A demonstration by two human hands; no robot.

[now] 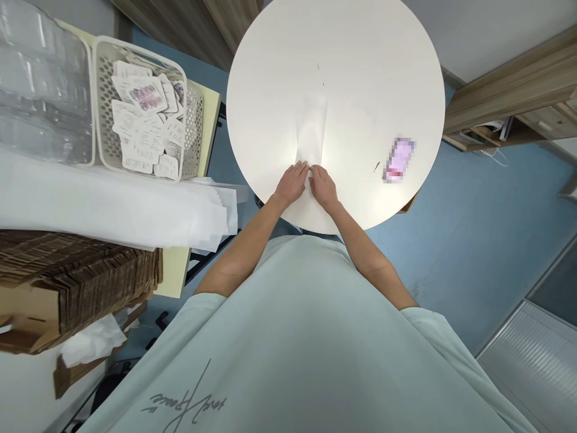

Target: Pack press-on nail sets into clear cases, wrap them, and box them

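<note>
A narrow, thin white sheet (311,129) lies lengthwise on the round white table (265,78), its long side pointing away from me. At its near end my left hand (292,182) has its fingers closed on the sheet's edge. Close beside it, almost touching, my right hand (323,186) grips the same end with bent fingers. The fingertips cover part of that end, so I cannot tell whether it is folded there.
A blurred pinkish phone-like object (399,159) lies on the table's right side. To the left, a side table (174,273) carries a white basket (193,114) of printed cards, clear plastic packs (40,78), stacked white sheets (112,198) and folded brown cardboard (99,276).
</note>
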